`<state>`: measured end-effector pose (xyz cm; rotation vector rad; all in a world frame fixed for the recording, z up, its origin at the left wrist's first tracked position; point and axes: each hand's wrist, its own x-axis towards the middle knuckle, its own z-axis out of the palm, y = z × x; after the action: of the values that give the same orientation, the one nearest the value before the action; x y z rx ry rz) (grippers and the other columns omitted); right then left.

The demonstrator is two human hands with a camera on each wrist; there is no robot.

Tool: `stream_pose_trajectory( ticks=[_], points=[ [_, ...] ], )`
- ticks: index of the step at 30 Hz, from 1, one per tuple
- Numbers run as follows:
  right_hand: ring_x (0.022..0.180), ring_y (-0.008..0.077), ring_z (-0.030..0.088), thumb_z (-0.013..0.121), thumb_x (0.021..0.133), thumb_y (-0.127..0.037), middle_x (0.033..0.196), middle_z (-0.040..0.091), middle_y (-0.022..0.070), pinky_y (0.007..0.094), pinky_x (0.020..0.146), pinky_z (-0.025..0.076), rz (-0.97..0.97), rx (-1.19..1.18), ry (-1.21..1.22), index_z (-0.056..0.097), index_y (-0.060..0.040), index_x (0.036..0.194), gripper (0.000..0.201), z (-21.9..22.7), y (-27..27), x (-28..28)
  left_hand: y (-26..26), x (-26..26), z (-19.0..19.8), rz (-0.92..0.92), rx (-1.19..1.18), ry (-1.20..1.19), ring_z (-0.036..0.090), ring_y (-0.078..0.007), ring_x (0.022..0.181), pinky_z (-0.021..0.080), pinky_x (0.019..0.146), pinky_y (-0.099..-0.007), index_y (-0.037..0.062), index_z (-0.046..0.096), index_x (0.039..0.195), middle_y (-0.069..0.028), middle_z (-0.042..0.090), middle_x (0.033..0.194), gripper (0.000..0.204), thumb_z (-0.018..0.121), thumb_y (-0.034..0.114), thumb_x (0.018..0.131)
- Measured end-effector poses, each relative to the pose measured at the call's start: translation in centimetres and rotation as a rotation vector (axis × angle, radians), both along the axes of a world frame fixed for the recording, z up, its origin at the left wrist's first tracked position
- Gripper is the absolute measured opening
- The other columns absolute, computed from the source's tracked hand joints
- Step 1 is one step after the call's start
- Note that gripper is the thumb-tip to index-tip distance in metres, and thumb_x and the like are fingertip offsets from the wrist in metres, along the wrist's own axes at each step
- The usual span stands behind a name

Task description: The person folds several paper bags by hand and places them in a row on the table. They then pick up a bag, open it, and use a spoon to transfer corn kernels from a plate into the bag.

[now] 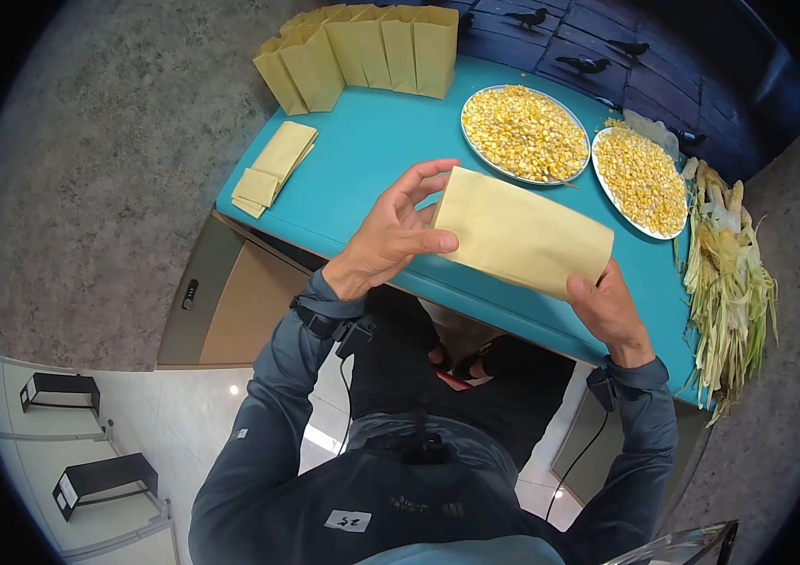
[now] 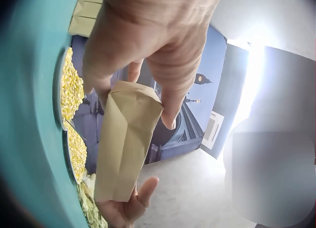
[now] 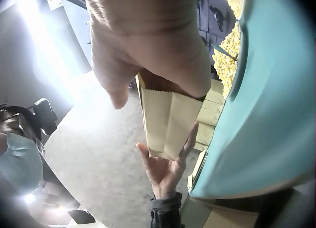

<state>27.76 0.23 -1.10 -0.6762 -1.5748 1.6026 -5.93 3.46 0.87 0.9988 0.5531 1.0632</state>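
A tan paper bag (image 1: 522,231) is held up between the two hands above the table's front edge. My left hand (image 1: 395,226) grips its closed end, thumb along the near side and fingers behind it. The right hand (image 1: 612,306) is at the zigzag-edged mouth (image 3: 173,93), its fingers passing out of sight there. In the right wrist view, the right thumb (image 3: 118,97) stands straight and apart from the paper. The left wrist view shows the bag's folded bottom (image 2: 136,89) between the left thumb and fingers.
Several upright paper bags (image 1: 362,52) line the back left of the turquoise table (image 1: 381,137). Flat folded bags (image 1: 277,165) lie at its left edge. Two plates of corn kernels (image 1: 524,132) (image 1: 640,179) stand behind the hands. Corn husks (image 1: 725,282) hang over the right edge.
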Motion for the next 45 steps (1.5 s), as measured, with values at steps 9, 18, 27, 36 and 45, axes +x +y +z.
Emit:
stream_pose_trajectory(
  ticks=[9, 18, 27, 36, 45],
  points=[
    [0.120, 0.0205, 0.073, 0.062, 0.115, -0.023, 0.138, 0.072, 0.0110, 0.0401, 0.104, 0.059, -0.093, -0.267, 0.121, 0.062, 0.0003, 0.145, 0.038, 0.5, 0.4, -0.2, -0.7, -0.2, 0.3, -0.035, 0.580, 0.519, 0.041, -0.0371, 0.157, 0.049, 0.124, -0.0503, 0.0128, 0.034, 0.170, -0.0134, 0.019, 0.178, 0.136, 0.111, 0.029, 0.059],
    [0.125, 0.0199, 0.070, 0.066, 0.112, -0.023, 0.139, 0.073, 0.0115, 0.0372, 0.106, 0.056, -0.067, -0.281, 0.177, 0.064, 0.0033, 0.143, 0.040, 0.9, 1.2, 0.8, -0.2, 0.0, -0.8, 0.060, 0.816, 0.572, 0.044, -0.0345, 0.155, 0.057, 0.118, -0.0486, 0.0142, 0.045, 0.165, -0.0165, 0.040, 0.171, 0.115, 0.105, 0.018, 0.068],
    [0.082, 0.0011, 0.052, 0.068, 0.112, -0.033, 0.101, 0.070, -0.0046, 0.0206, 0.069, 0.042, -0.317, -0.262, -0.124, 0.076, -0.0071, 0.117, 0.028, 6.2, 4.3, 0.7, 0.7, -1.6, -2.2, 0.488, 1.381, 0.729, 0.056, -0.0474, 0.145, 0.053, 0.116, -0.0577, 0.0154, 0.053, 0.151, -0.0200, 0.052, 0.160, 0.099, 0.100, 0.001, 0.066],
    [0.082, 0.0046, 0.061, 0.071, 0.110, -0.025, 0.100, 0.070, -0.0013, 0.0245, 0.063, 0.053, -0.226, -0.166, -0.126, 0.072, -0.0057, 0.108, 0.019, 11.0, 5.8, -4.7, 0.9, -4.1, -4.4, 0.776, 1.508, 0.877, 0.051, -0.0548, 0.146, 0.053, 0.114, -0.0613, 0.0233, 0.045, 0.155, -0.0214, 0.037, 0.167, 0.107, 0.103, 0.008, 0.067],
    [0.067, 0.0302, 0.056, 0.067, 0.103, -0.018, 0.077, 0.063, 0.0161, 0.0397, 0.068, 0.049, -0.215, 0.957, -0.764, 0.066, 0.0031, 0.102, 0.021, 17.7, 15.6, -17.0, 1.7, -7.5, -8.0, 0.889, 0.918, 0.988, 0.023, -0.0537, 0.157, 0.027, 0.126, -0.0664, 0.0100, 0.010, 0.174, -0.0323, 0.017, 0.171, 0.145, 0.095, 0.068, 0.071]
  ],
)
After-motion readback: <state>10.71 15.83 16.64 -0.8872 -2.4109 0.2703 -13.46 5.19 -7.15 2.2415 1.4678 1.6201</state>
